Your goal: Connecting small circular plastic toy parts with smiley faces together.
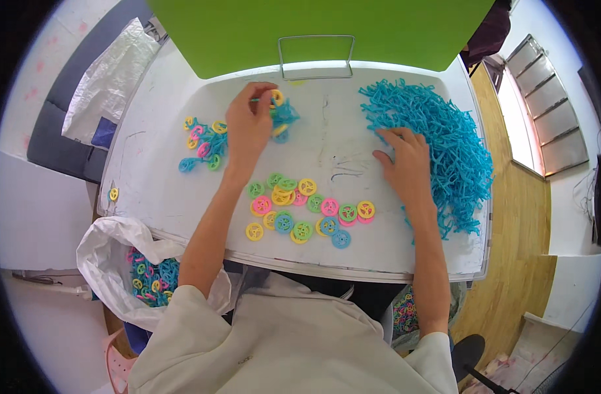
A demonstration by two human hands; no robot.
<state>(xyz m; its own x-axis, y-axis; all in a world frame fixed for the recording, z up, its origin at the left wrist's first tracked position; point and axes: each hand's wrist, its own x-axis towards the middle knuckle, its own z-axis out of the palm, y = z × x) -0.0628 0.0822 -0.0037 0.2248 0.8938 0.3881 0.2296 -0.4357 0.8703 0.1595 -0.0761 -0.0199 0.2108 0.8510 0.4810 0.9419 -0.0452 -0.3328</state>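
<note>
My left hand (246,121) is closed on a yellow plastic wheel (277,98) with blue strips hanging from it, partly blurred. Beside that hand lies a small heap of wheels joined with blue strips (212,143), in yellow, pink, green and blue. At the left edge of a big pile of blue plastic strips (438,144), my right hand (407,161) reaches in with curved fingers, thumb apart from them. Whether its fingertips touch a strip is hard to see. Between my forearms, loose spoked wheels (302,230) lie scattered on the white table (300,141).
A green panel (327,29) with a wire handle (317,37) stands at the table's far side. A white sack (110,240) of joined pieces sits below the near left edge. Another bag of coloured pieces (405,312) is by my right side. One yellow wheel (114,194) lies far left.
</note>
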